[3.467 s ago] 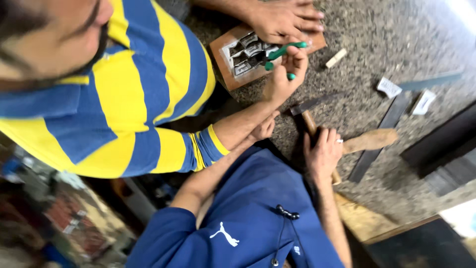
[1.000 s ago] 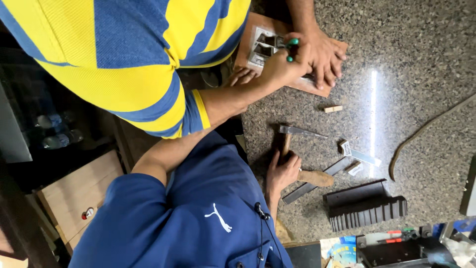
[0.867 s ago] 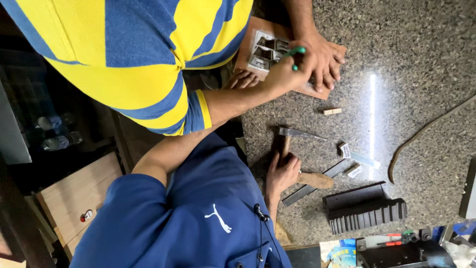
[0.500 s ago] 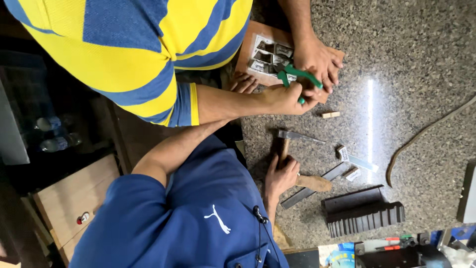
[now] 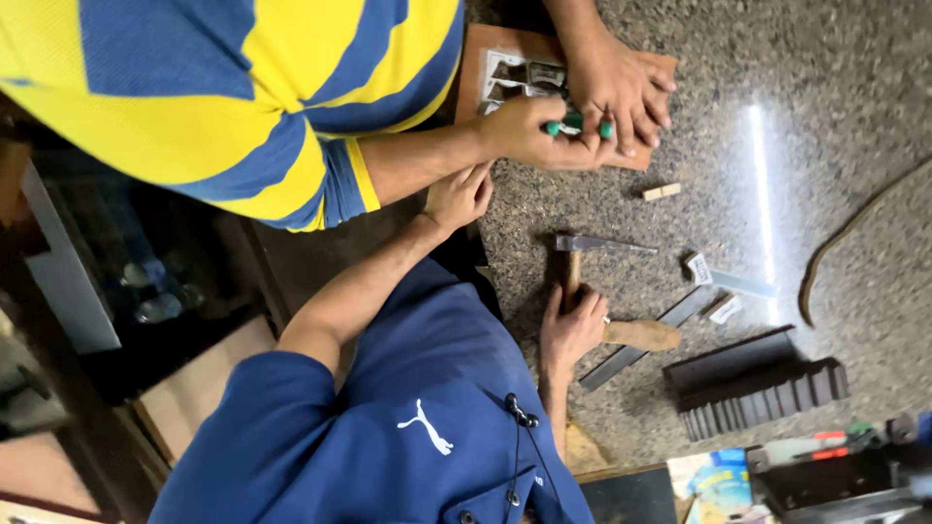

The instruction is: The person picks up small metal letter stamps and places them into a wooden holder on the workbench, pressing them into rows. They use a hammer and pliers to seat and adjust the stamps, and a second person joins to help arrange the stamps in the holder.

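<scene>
**Hidden or unclear**
- The right hand (image 5: 573,325) lies over the wooden handle of the hammer (image 5: 590,245). The fingers are bent down around the handle. The palm side of the grip is hidden.
- A pale wooden piece (image 5: 641,335) projects from under the right hand on its far side. It is not possible to tell what it joins to.
- The left hand (image 5: 458,194) rests at the worktop (image 5: 854,116) edge. The fingers are loosely bent, the fingertips touch the stone, and nothing is held.
- A co-worker in a striped shirt (image 5: 223,87) is cut off at the top edge. Both co-worker's hands (image 5: 602,97) overlap just beyond the left hand. They cover the green-handled pliers (image 5: 575,126), so that only the handle ends show.
- The items at the lower right corner (image 5: 825,466) are blurred and cut off.

**Containers**
- A wooden block (image 5: 476,58) lies under the co-worker's hands. A white-edged recess (image 5: 515,78) on it holds small dark parts. Their kind cannot be made out.

**Other items**
- The hammer head points away from the right hand, towards the left hand.
- A flat grey metal strip (image 5: 670,320) lies slanted just beside the right hand and passes under the pale wooden piece.
- A black ribbed part (image 5: 762,393) lies further out from the right hand.
- A small wooden peg (image 5: 662,191) lies between the block and the hammer head.
- A dark cord (image 5: 845,243) curves across the worktop, well apart from both hands.
</scene>
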